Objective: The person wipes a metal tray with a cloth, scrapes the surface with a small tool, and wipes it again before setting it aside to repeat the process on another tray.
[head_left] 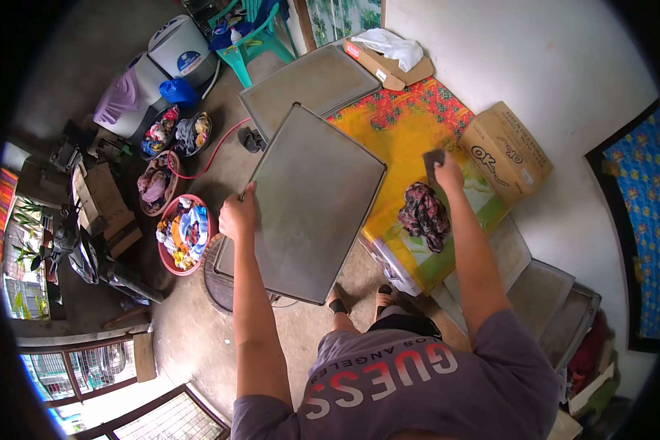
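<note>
My left hand (239,214) is closed on the left edge of a large grey rectangular panel (315,202) with a thin dark rim, which is held tilted in front of me. In my right hand (449,176) is a small dark flat block (433,163), gripped above the table. Just below that hand, a crumpled dark floral cloth (424,216) lies on the table cover (389,136), which is smeared yellow over a red floral pattern. Part of another panel's edge shows behind the lower left of the held one, over a round stool (216,282).
A similar grey panel (312,84) lies flat at the back. Cardboard boxes (506,150) stand against the wall, with more panels (539,297) leaning at lower right. Basins of clothes (183,235), a red hose (220,150) and a washing machine (180,51) are on the left.
</note>
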Demonstrator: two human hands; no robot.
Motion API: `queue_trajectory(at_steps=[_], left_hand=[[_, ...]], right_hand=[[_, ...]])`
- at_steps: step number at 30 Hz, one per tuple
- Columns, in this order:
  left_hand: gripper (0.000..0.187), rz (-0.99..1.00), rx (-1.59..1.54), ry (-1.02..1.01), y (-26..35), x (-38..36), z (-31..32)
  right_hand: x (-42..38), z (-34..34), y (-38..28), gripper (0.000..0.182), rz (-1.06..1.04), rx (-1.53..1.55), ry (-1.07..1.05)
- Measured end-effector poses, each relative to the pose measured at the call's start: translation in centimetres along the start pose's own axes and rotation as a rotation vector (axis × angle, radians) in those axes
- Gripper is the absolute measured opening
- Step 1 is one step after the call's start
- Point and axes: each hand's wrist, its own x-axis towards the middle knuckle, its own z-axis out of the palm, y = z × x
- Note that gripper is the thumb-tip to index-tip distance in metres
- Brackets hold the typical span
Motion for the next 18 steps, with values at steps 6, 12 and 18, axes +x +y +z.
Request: queue_trajectory(at_steps=[6, 12, 18], left_hand=[[0.061, 0.207, 0.036, 0.236, 6.1, -1.2, -4.7], [0.049, 0.74, 0.01, 0.532, 10.0, -7.1, -4.1], [0.041, 0.954, -0.01, 0.346, 6.6, -16.7, -1.5]], right_hand=[[-1.3, 2.2, 8.6, 0.081, 0.458, 0.331, 0.268], [-6.5, 4.0, 8.5, 0.08, 0.225, 0.518, 0.179], [-12.9, -3.9, 2.6, 0.072, 0.429, 1.827, -0.711]])
